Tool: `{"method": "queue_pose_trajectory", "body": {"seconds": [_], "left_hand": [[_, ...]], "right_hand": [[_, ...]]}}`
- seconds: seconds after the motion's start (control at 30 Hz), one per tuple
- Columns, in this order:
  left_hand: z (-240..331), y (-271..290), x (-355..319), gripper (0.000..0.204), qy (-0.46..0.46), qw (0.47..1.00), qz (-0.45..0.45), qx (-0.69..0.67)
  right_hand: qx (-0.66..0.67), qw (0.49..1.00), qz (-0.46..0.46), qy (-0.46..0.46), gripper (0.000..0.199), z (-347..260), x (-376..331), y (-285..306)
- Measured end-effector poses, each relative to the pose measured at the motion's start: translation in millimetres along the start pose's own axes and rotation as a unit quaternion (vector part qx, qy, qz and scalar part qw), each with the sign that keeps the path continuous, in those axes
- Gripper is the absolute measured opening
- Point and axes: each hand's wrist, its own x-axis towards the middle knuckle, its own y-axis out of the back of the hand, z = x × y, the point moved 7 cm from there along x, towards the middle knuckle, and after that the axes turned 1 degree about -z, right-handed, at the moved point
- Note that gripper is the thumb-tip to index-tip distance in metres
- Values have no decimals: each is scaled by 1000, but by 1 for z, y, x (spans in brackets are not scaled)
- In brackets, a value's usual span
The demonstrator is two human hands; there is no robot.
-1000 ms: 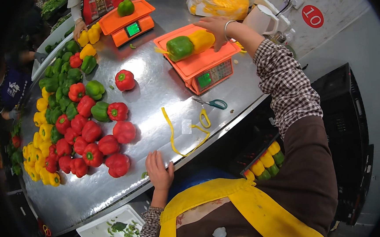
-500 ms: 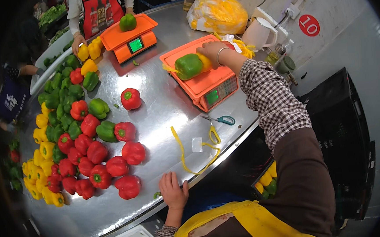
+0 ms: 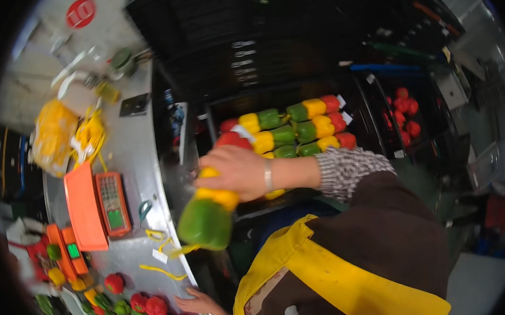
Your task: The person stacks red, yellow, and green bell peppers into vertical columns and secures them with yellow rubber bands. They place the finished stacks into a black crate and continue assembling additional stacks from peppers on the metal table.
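Right hand (image 3: 239, 171) clamped on bagged pepper trio (image 3: 212, 210), frame centre; looks light, slippery film, grip mid-pack. Left hand (image 3: 197, 302) flat, open on steel table (image 3: 129, 148).

surface (image 3: 139, 165): brushed metal, dull sheen | scale (image 3: 86, 207) at 9 o'clock: smooth orange plastic | pepper pack (image 3: 210, 216): glossy film | apron (image 3: 343, 286): matt yellow cloth

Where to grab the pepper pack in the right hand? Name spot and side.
Around the yellow middle pepper, from above, as the right hand does: the pepper pack is a long row tilted green end down, so a middle grip likely balances it.
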Motion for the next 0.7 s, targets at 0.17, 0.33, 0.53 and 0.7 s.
{"method": "queue_pose_trajectory", "body": {"seconds": [0.17, 0.33, 0.53, 0.7], "left_hand": [[130, 13, 12, 56, -114, 990, -34, -76], [272, 15, -24, 61, -200, 939, -182, -214], [265, 27, -89, 60, -169, 932, -270, -171], [235, 64, -90, 58, -41, 959, -249, -126]], "right_hand": [[-43, 969, -86, -227, 75, 144, -187, -12], [-135, 917, -141, -347, 74, 268, -276, -22], [-139, 929, -41, -341, 79, 356, -303, -37], [-153, 898, -11, -412, 77, 354, -330, -33]]}}
